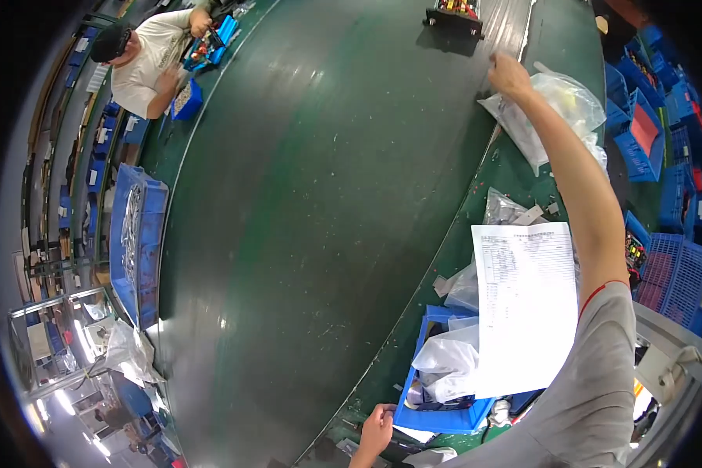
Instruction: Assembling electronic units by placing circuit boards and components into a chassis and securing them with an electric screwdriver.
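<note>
My right arm stretches far ahead, and my right hand hovers over the far right of the green belt, its fingers curled in with nothing visible in them. Just beyond it, and apart from it, sits a black boxy device with colourful parts inside, cut off by the picture's edge. My left hand is low in the view, fingers bent at the near left corner of a blue plastic tray. White plastic bags lie in this tray. A printed paper sheet covers the tray's right side.
The wide green conveyor belt runs away from me. Clear plastic bags lie beneath my right forearm. Across the belt stands a long blue crate of shiny pieces. A co-worker handles parts at far left. Blue bins line the right.
</note>
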Demonstrator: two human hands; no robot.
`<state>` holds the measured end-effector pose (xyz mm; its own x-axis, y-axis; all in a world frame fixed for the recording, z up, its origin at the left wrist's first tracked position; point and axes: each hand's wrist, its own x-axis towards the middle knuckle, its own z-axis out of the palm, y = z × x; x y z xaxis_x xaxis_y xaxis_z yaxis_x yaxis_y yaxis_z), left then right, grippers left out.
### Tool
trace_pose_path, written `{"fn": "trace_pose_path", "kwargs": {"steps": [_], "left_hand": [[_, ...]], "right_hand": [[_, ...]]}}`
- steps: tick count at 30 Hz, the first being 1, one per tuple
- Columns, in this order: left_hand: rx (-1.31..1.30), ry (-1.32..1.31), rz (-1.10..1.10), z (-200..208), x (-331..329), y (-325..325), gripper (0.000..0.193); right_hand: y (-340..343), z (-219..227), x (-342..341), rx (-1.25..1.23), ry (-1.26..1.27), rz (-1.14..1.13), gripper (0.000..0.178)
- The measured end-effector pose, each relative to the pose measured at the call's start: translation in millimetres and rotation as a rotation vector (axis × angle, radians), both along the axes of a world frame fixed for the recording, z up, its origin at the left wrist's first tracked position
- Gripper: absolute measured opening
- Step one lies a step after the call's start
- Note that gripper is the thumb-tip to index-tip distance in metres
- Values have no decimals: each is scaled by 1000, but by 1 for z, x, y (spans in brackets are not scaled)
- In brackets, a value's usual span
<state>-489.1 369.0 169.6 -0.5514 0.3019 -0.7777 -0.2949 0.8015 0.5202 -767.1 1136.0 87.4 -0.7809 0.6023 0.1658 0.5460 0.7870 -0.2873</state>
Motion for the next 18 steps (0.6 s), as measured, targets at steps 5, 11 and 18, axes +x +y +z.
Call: {"fn": "trace_pose_path", "kwargs": {"steps": [5, 11, 18], "left_hand": [[-45, -86, 95, 0, -3, 3, 21], [8, -174, 260, -24, 10, -8, 19], [-88, -202, 175, -24, 9, -3, 21]], "right_hand": [[-13, -13, -41, 100, 101, -67, 41], [-4, 6, -74, -112, 33, -162, 78], [-22, 29, -92, 1, 7, -67, 69]]}}
